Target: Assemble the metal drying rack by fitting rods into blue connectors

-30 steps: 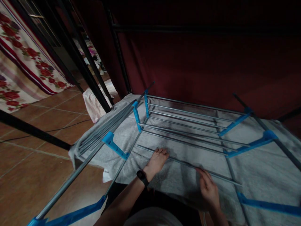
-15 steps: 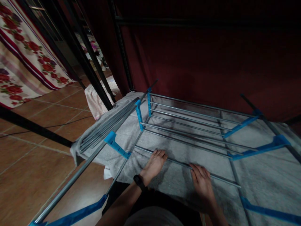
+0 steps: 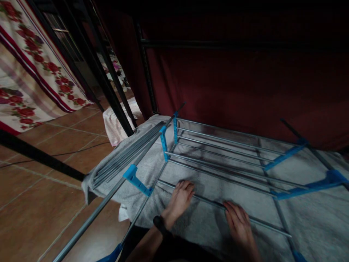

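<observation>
A metal drying rack with grey rods and blue plastic joints lies over a grey towel. My left hand, with a black band on the wrist, rests flat on the towel, fingertips touching the nearest loose-looking rod. Over the same rod, further right, lies my right hand with its fingers spread. Neither hand grips anything that I can see.
A folded rack wing with bundled rods lies at the left. Dark red fabric hangs behind. Black metal posts stand at the left, with a floral cloth and brown floor tiles beyond. A pink-white cloth lies by the posts.
The view tilted slightly, so everything sits lower in frame. Both hands stay on the nearest rod; the right hand went from pinching at it to lying flat over it.
</observation>
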Motion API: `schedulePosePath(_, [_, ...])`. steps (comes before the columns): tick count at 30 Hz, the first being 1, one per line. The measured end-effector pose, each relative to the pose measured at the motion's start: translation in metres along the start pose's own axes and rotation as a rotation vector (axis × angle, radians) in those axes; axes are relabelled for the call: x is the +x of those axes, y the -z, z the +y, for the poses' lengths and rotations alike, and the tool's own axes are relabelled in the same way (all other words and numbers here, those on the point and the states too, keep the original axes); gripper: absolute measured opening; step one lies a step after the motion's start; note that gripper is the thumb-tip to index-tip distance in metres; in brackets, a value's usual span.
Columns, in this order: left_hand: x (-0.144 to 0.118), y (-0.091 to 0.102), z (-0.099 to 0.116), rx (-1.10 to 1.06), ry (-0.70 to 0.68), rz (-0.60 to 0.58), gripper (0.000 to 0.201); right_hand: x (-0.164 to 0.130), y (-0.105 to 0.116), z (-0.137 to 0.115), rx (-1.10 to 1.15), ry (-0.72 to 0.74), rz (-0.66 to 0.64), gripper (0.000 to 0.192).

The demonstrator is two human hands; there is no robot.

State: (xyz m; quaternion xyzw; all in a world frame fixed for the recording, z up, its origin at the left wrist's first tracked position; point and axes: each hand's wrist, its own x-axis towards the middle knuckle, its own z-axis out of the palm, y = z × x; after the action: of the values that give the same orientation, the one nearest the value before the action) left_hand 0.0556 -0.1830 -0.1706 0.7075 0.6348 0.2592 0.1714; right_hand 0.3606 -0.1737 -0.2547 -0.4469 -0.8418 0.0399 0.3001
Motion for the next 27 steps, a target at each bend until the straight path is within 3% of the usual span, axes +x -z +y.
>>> schedulePosePath(6, [0.016,0.025,-0.018,-0.382,0.151,0.331,0.03,0.021,0.0,-0.019,0.03,0.003,0.03,0.036])
schedulePosePath(12, [0.043,0.048,-0.029,-0.92,0.492,0.592,0.026,0.066,0.011,-0.036,0.042,0.034,0.132,0.043])
schedulePosePath(16, [0.055,0.065,-0.026,-1.274,0.585,0.639,0.033,0.103,0.022,-0.037,-0.039,0.092,0.236,0.047])
schedulePosePath(20, [0.068,0.083,-0.017,-1.53,0.668,0.679,0.023,0.137,0.035,-0.036,-0.201,0.114,0.237,0.044])
schedulePosePath(27, [0.088,0.098,-0.016,-1.634,0.758,0.643,0.013,0.166,0.055,-0.034,-0.304,0.129,0.193,0.03])
